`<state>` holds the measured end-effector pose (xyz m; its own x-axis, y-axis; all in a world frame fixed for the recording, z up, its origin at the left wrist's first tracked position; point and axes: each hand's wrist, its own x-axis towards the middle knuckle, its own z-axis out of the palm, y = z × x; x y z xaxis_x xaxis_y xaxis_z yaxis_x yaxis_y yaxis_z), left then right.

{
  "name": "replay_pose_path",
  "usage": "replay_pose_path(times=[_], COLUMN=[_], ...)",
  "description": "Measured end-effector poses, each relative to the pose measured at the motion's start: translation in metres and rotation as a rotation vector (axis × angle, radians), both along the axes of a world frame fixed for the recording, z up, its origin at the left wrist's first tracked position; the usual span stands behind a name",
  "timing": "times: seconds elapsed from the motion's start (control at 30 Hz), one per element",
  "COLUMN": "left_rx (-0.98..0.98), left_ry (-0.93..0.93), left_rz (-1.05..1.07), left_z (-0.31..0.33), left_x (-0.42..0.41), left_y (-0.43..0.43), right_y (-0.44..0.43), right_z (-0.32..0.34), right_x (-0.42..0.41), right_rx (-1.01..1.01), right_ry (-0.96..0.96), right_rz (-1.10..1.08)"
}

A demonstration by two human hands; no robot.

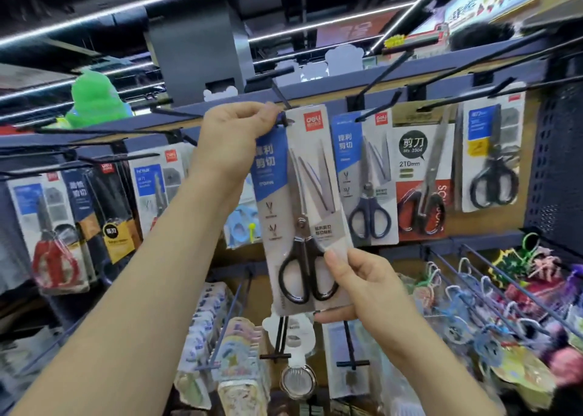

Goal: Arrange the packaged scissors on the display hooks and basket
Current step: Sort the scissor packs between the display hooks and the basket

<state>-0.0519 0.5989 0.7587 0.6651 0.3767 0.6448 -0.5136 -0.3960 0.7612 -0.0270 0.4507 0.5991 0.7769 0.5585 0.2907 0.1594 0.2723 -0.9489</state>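
We held the packaged scissors (310,176) upright, long axis running top to bottom, blades up. Our left hand (235,128) pinched the top edge right at the tip of the display hook (281,95) (the hanging hole was hidden by our fingers). Our right hand (362,289) gripped the bottom corner, thumb on the front. The left was nearer the hook.

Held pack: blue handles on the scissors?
No, the scissors in the held pack have black handles; the blue-handled pair hangs just to its right.
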Motion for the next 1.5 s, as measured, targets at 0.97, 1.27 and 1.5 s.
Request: replay_pose_path(times=[0.97, 1.27, 1.5], left_rx=[0.045, 0.194, 0.249], left_ry=[0.176, 0.159, 0.003], left_rz=[0.241, 0.401, 0.439], left_z=[-0.158, -0.156, -0.152], left_x=[0.026, 0.02, -0.017], left_y=[0.021, 0.014, -0.001], right_y=[0.046, 0.029, -0.02], right_z=[-0.018, -0.007, -0.007], right_x=[0.057, 0.062, 0.045], right_rx=[-0.18, -0.191, -0.303], right_ry=[-0.373, -0.332, -0.406], right_rz=[-0.133, -0.212, -0.337])
